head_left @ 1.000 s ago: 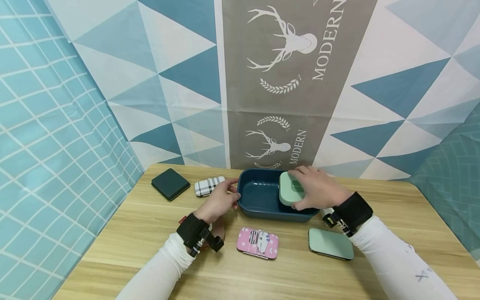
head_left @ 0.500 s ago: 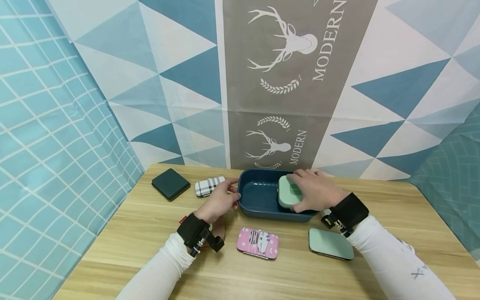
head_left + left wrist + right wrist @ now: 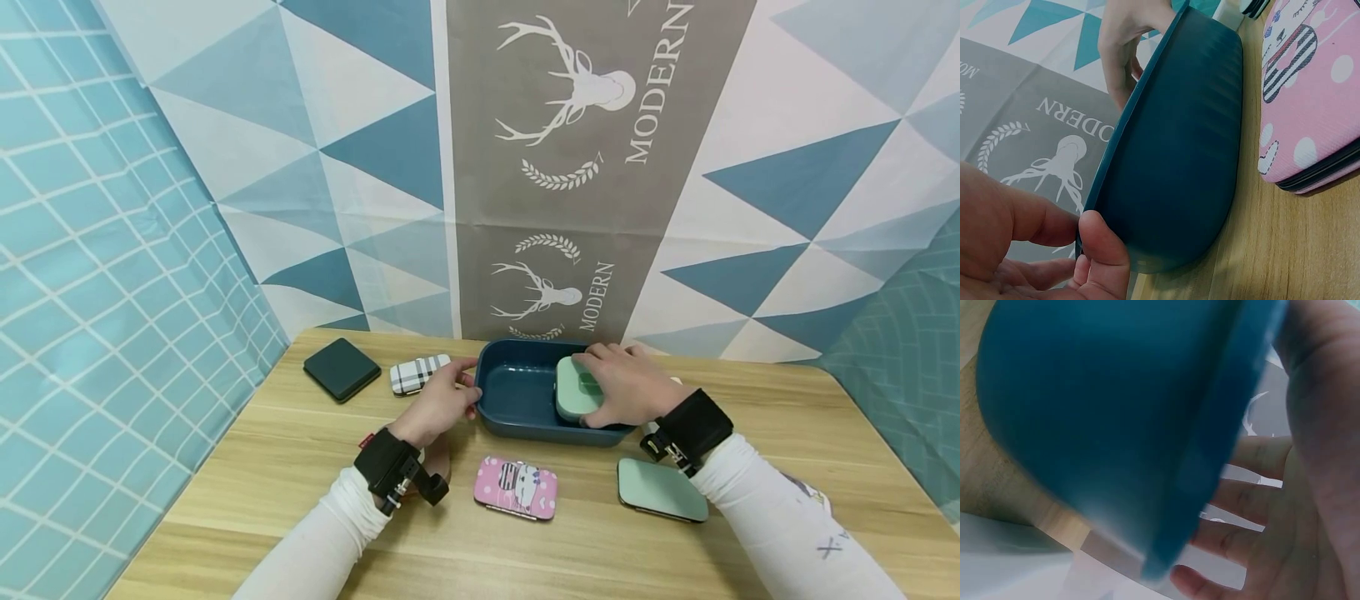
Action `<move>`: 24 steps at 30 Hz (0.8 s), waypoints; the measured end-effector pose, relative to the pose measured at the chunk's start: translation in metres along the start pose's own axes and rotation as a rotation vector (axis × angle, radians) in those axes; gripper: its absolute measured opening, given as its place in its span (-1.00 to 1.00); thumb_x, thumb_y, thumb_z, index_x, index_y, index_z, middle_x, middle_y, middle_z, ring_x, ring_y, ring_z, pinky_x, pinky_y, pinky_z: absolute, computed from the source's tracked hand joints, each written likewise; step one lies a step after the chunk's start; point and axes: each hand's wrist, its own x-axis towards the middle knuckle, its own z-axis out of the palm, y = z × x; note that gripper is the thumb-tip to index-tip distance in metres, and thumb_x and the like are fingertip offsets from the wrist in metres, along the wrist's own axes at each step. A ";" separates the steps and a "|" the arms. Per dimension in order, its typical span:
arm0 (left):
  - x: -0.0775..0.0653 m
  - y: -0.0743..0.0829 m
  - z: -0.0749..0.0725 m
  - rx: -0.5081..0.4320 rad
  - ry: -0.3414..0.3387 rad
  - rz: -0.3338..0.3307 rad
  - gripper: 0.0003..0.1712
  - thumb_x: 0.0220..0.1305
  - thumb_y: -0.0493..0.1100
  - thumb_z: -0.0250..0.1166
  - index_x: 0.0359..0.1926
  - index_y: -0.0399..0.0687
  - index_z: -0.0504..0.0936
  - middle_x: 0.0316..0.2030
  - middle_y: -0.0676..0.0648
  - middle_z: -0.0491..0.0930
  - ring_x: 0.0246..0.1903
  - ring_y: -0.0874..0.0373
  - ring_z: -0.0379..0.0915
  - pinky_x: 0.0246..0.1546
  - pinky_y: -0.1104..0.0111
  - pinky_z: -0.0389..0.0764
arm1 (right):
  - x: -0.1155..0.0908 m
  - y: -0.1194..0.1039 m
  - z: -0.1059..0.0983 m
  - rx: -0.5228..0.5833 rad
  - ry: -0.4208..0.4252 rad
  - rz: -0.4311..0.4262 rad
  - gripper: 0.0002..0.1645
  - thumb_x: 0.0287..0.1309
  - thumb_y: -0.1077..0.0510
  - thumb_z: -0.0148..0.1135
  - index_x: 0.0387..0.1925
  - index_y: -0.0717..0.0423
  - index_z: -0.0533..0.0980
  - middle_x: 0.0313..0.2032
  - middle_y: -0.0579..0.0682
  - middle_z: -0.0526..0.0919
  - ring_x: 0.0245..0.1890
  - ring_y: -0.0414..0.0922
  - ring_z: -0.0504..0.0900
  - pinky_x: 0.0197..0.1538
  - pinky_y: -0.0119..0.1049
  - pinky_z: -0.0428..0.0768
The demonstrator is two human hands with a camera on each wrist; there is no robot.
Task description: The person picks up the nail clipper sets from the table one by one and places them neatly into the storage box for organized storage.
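A dark blue plastic basin stands near the back of the table. My left hand pinches its left rim between thumb and fingers, which the left wrist view shows close up. Inside the basin, at its right end, sits a light green rounded box. My right hand grips this box from above and the right, hiding part of it. In the right wrist view the basin wall blocks the box, and several right fingers show past the rim. The pink cat-print case lies in front of the basin.
A black square case and a plaid case lie at the left. A flat pale green case lies at front right. A pinkish item is partly under my left wrist. The patterned wall stands close behind the basin.
My right hand has lowered slightly with the light green box, which now sits deeper and a little further left in the basin. The left hand stays on the rim.
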 end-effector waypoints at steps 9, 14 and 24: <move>-0.001 0.000 0.000 0.009 0.007 0.011 -0.41 0.36 -0.39 0.09 0.38 -0.15 0.24 -0.15 -0.22 0.37 -0.49 0.08 0.45 -0.34 0.10 0.61 | 0.000 0.000 0.004 0.012 0.003 -0.017 0.14 -0.32 -0.42 0.40 0.27 0.11 0.39 0.11 0.07 0.46 0.04 0.03 0.41 -0.02 0.04 0.34; -0.014 0.021 0.000 0.005 -0.011 -0.001 -0.39 0.35 -0.43 0.07 0.39 -0.25 0.19 -0.15 -0.26 0.36 -0.46 0.01 0.45 -0.30 0.06 0.59 | 0.001 0.001 0.007 0.016 -0.008 -0.010 0.14 -0.32 -0.42 0.41 0.28 0.10 0.38 0.12 0.07 0.46 0.05 0.03 0.40 0.00 0.06 0.30; -0.020 0.027 0.001 0.010 -0.016 0.000 -0.35 0.33 -0.44 0.08 0.41 -0.26 0.15 -0.15 -0.28 0.35 -0.48 0.00 0.44 -0.30 0.04 0.58 | 0.003 0.001 0.011 0.027 -0.033 0.009 0.13 -0.30 -0.40 0.41 0.29 0.09 0.38 0.13 0.06 0.45 0.07 0.04 0.39 0.04 0.14 0.25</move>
